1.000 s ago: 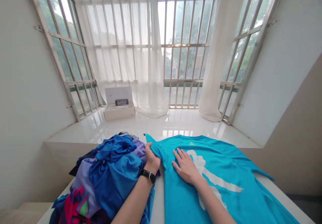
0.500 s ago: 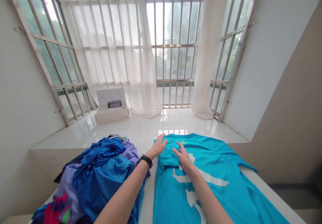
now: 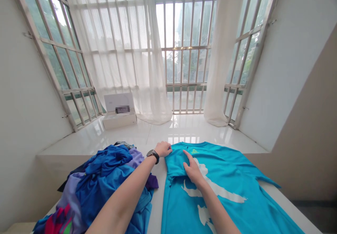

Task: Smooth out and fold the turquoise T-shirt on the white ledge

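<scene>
A turquoise T-shirt with a white brush-stroke print and a small yellow-green logo lies spread in front of me. Its left sleeve is turned inward over the body. My left hand, with a watch on its wrist, has its fingers curled and pinched at the shirt's upper left edge by the shoulder. Over the folded sleeve and the print, my right hand rests or hovers with thumb and forefinger apart; whether it presses on the cloth I cannot tell.
To the left is a heap of crumpled clothes in blue, lilac and pink. Farther back, a white box with its lid up stands on the glossy sill. Sheer curtains hang before the barred window.
My left hand has turned over and moved slightly left, its spread fingers closing on the shirt's shoulder edge. My right hand has shifted a little, its forefinger straighter. The view has swung slightly left.
</scene>
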{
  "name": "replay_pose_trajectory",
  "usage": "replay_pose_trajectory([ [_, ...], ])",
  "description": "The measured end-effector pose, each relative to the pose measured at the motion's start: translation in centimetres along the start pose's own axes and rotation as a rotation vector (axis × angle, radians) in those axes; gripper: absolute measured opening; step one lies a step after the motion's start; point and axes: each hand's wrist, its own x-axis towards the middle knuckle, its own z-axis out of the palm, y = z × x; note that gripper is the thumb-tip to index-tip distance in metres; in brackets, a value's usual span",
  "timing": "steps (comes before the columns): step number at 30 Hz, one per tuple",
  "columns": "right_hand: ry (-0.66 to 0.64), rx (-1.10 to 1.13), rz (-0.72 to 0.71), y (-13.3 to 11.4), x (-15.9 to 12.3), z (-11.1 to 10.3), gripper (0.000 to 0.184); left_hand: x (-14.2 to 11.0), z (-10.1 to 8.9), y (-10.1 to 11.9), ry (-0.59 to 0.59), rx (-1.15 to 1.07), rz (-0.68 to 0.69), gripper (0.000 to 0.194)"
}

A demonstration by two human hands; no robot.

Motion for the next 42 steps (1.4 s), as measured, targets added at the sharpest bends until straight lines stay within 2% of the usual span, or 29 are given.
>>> replay_pose_trajectory([
  [6, 0.066, -0.098, -0.054, -0.2, 0.2, -0.6, 0.063, 0.5, 1.0, 0.0, 0.085, -0.021, 0.010, 0.029],
  [13, 0.113, -0.235, -0.047, 0.6, -0.2, -1.2, 0.057, 0.1, 2.9, 0.7, 0.203, 0.026, 0.013, 0.020],
  [18, 0.110, -0.386, -0.018, 0.2, -1.0, -1.3, 0.047, -1.8, 3.4, 2.8, 0.267, 0.067, 0.093, 0.036],
  [23, 0.072, -0.854, -0.063, -0.8, -1.7, -1.9, 0.042, -3.9, 5.6, 5.4, 0.210, 0.058, 0.177, 0.040],
  [27, -0.040, -0.941, -0.011, -1.4, -1.9, -2.4, 0.042, -5.1, 7.9, 6.0, 0.168, 0.026, 0.140, 0.053],
  [30, -0.068, -0.950, 0.021, -1.8, -2.1, -2.3, 0.045, -5.5, 8.7, 5.8, 0.177, 0.025, 0.119, 0.065],
  [33, -0.085, -0.975, 0.045, -2.4, -2.4, -1.9, 0.049, -5.8, 8.5, 5.4, 0.154, 0.070, 0.085, 0.072],
  [37, -0.208, -1.031, 0.052, -3.4, -2.6, -1.2, 0.052, -6.4, 7.4, 4.3, 0.098, 0.126, 0.035, 0.077],
  [42, -0.270, -1.037, 0.062, -4.5, -3.1, 0.8, 0.052, -7.7, 5.9, 2.5, 0.058, 0.148, 0.017, 0.078],
])
